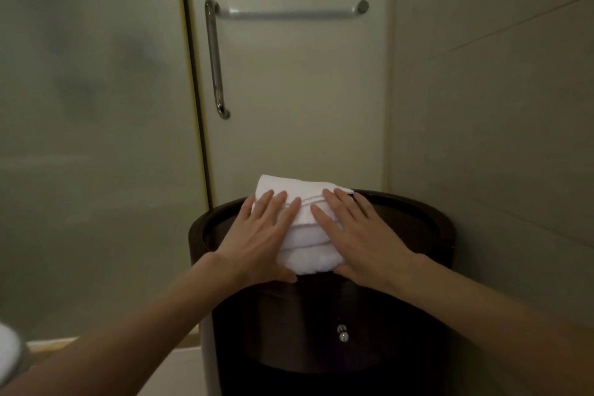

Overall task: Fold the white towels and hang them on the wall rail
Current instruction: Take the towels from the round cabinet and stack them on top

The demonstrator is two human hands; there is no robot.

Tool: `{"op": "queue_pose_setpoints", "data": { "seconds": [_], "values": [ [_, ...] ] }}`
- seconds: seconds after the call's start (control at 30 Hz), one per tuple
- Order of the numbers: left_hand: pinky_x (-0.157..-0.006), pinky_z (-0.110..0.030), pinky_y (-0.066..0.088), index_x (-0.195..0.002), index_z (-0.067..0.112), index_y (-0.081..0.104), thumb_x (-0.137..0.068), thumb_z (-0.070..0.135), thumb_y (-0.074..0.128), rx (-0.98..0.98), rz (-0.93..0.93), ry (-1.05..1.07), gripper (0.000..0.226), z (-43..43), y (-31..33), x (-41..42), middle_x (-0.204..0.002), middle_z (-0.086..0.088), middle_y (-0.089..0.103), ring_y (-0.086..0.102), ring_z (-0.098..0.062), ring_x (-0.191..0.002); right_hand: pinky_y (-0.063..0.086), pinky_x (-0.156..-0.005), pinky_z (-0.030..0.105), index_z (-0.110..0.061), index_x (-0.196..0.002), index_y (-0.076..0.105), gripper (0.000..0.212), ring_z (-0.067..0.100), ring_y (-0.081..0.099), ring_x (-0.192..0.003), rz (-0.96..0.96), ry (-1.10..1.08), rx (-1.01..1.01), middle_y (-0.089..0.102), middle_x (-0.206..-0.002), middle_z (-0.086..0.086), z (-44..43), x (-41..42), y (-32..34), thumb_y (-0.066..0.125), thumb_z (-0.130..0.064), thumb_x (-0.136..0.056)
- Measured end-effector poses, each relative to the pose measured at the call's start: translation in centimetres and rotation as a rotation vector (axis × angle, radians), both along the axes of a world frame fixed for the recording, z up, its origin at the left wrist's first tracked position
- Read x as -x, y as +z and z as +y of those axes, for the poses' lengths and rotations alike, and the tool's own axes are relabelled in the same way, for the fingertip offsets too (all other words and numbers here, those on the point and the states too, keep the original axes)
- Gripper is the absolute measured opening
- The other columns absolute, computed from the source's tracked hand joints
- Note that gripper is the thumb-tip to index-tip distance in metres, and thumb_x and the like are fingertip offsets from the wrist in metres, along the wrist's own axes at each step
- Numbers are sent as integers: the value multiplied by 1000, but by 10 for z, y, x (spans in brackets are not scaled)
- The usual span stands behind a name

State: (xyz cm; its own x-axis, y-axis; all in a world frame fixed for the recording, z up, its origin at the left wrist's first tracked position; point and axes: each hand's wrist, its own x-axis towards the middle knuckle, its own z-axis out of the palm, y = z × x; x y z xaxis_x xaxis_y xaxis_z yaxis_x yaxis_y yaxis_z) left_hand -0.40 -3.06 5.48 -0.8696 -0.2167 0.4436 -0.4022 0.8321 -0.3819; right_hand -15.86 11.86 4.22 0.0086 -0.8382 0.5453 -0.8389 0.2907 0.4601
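Both hands lie flat on folded white towels atop a dark round cabinet.

Beyond the fingertips stands a frosted glass door [289, 90], with only dim smudges showing through it; its horizontal rail [289, 13] sits high above the hands. The dark round cabinet [418, 219] under the palms runs off the lower edge. The folded white towels [305, 235] rest on its top, their sides covered by the hands, so the layer count is unclear. The left hand [260, 235] and right hand [363, 235] press down, fingers straight and spread, thumbs at the near edge. Far left of the left forearm, a blurred white shape [8, 354] is cut off. A small knob [342, 333] shines below the wrists.
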Motion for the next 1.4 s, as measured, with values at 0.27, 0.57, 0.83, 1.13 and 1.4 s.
{"op": "queue_pose_setpoints", "data": {
  "seconds": [0.27,0.57,0.83,1.13,1.4],
  "values": [
    [-116,-48,13,-150,13,-4,-74,50,61,84,-64,8,107,2,4,11,-155,-17,10,14,-34,-141,32,-104,59,-6,-138,37,116,45,42,-129,44,3,30,42,-140,30,-18,0,2,83,-56,-44],
    [-90,-46,47,-133,3,46,-55,43,69,29,-5,-53,91,-8,1,17,-126,-20,55,56,-36,-109,41,-98,58,4,-131,49,109,43,55,-115,11,-78,29,56,-126,27,-40,9,2,79,-57,-45],
    [-115,-53,11,-150,5,3,-73,44,65,77,-19,61,106,-9,-7,25,-155,-19,13,16,-37,-142,48,-71,44,-2,-118,55,79,35,59,-91,-29,-63,91,61,-108,18,-53,8,-2,78,-35,-50],
    [-71,-48,52,-122,2,56,-46,29,83,81,70,42,85,-17,4,34,-110,-20,63,63,-36,-92,50,-73,44,-2,-113,60,78,35,61,-91,-36,-73,68,64,-106,18,-57,8,17,81,-39,-48],
    [-90,-48,46,-138,6,41,-60,36,80,11,-20,61,93,-7,65,31,-131,-17,51,53,-33,-114,50,-71,42,-3,-114,59,80,33,60,-89,-75,-134,-2,62,-104,16,-49,2,73,80,-35,-44]
  ]
}}
